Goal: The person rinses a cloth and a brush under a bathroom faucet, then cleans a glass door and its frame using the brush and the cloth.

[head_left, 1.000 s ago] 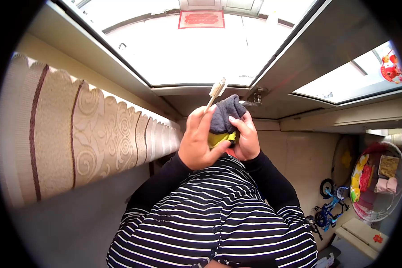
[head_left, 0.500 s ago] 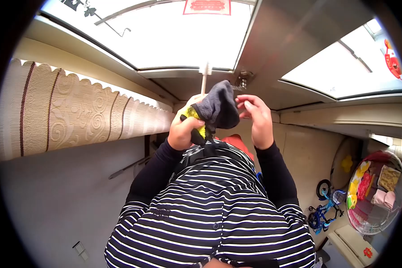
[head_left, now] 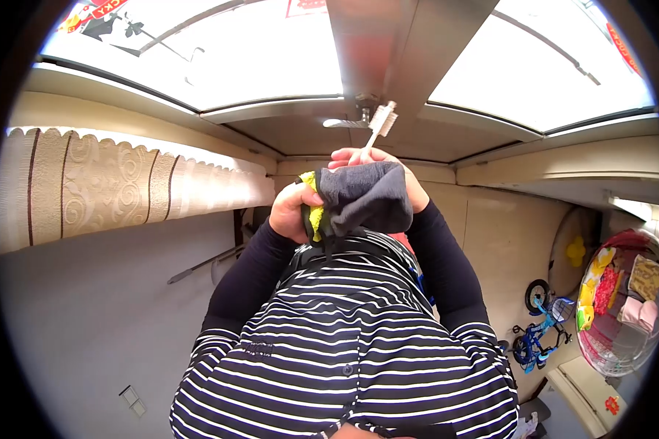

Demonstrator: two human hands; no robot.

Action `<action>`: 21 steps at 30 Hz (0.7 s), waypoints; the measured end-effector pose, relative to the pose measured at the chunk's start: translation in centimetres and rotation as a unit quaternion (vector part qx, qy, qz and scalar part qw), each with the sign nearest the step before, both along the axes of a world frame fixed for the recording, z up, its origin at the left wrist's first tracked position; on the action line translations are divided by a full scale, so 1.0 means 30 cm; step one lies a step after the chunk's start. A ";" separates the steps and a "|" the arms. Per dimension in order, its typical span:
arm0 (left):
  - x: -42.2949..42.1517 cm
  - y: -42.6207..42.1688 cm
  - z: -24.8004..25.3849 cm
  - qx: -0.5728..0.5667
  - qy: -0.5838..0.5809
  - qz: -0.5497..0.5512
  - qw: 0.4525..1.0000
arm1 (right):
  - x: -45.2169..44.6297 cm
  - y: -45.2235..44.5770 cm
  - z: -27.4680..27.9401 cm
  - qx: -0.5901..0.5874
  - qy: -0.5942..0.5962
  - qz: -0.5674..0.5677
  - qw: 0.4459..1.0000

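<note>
My left hand (head_left: 293, 212) is closed on a dark grey cloth (head_left: 366, 196) with yellow-green fabric (head_left: 316, 219) along its left side. The cloth hangs in front of my belly and covers much of my right hand (head_left: 413, 187). Behind the cloth, my right fingers are pinched round the thin handle of a small brush (head_left: 384, 119). Its pale bristle head tilts up and to the right, close to the metal window handle (head_left: 344, 124).
Window panes (head_left: 271, 58) and a metal frame (head_left: 388, 44) rise ahead. A patterned curtain (head_left: 117, 183) hangs left. On the right are a blue bicycle (head_left: 538, 329) and a round basket (head_left: 622, 351) with colourful cloths. A grey rod (head_left: 198, 267) leans behind my left arm.
The brush has passed from my left hand to my right. The cloth has spread rightward over my right hand, and the view has turned right toward the window post.
</note>
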State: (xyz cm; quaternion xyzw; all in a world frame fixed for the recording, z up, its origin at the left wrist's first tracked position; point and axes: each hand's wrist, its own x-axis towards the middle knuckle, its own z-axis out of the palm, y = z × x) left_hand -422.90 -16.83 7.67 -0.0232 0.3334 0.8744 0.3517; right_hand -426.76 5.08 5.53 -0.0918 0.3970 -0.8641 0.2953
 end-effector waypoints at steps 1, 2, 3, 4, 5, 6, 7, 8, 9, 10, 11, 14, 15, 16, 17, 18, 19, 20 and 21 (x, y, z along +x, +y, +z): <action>0.010 0.023 0.026 0.025 0.009 0.002 1.000 | 0.015 -0.002 0.025 0.004 -0.025 -0.028 0.999; 0.022 0.044 0.048 0.050 0.017 0.005 0.999 | 0.032 -0.002 0.040 0.008 -0.050 -0.054 0.997; 0.031 0.057 0.059 0.064 0.030 0.024 0.997 | 0.050 0.001 0.039 -0.021 0.033 -0.122 0.992; 0.045 0.046 0.058 0.055 0.029 0.057 0.996 | 0.057 0.006 0.020 -0.033 0.034 -0.196 0.979; 0.053 0.016 0.049 0.045 0.045 0.062 0.996 | 0.055 0.026 0.013 -0.013 0.099 -0.244 0.965; 0.061 -0.016 0.040 0.034 0.061 0.068 0.995 | 0.064 0.060 0.018 -0.007 0.143 -0.282 0.949; 0.077 -0.038 0.047 0.052 0.077 0.080 0.993 | 0.066 0.088 0.018 0.039 0.165 -0.334 0.927; 0.099 -0.042 0.044 0.037 0.080 0.151 0.985 | 0.080 0.101 0.027 0.026 0.123 -0.383 0.915; 0.107 -0.033 0.062 0.001 0.081 0.187 0.979 | 0.089 0.124 0.035 0.032 0.132 -0.368 0.920; 0.111 -0.026 0.080 -0.035 0.082 0.221 0.971 | 0.100 0.138 0.045 0.038 0.142 -0.354 0.923; 0.123 -0.043 0.051 -0.054 0.043 0.237 0.969 | 0.124 0.123 0.048 0.060 0.129 -0.327 0.934; 0.114 0.003 0.039 -0.109 0.033 0.254 0.961 | 0.183 0.056 0.032 0.113 0.081 -0.236 0.962; 0.108 0.032 0.049 -0.119 0.041 0.255 0.959 | 0.184 0.035 0.036 0.141 0.116 -0.207 0.961; 0.099 0.056 0.048 -0.125 0.087 0.252 0.956 | 0.184 0.003 0.039 0.170 0.150 -0.178 0.958; 0.097 0.075 0.048 -0.145 0.105 0.240 0.954 | 0.183 -0.029 0.041 0.160 0.134 -0.179 0.962; 0.099 0.089 0.049 -0.164 0.122 0.228 0.952 | 0.182 -0.049 0.043 0.148 0.118 -0.179 0.966; 0.101 0.093 0.047 -0.147 0.129 0.220 0.956 | 0.180 -0.055 0.048 0.183 0.117 -0.163 0.963; 0.103 0.092 0.044 -0.130 0.135 0.212 0.959 | 0.179 -0.056 0.052 0.217 0.115 -0.146 0.958; 0.105 0.088 0.043 -0.113 0.142 0.205 0.962 | 0.174 -0.056 0.049 0.237 0.134 -0.145 0.951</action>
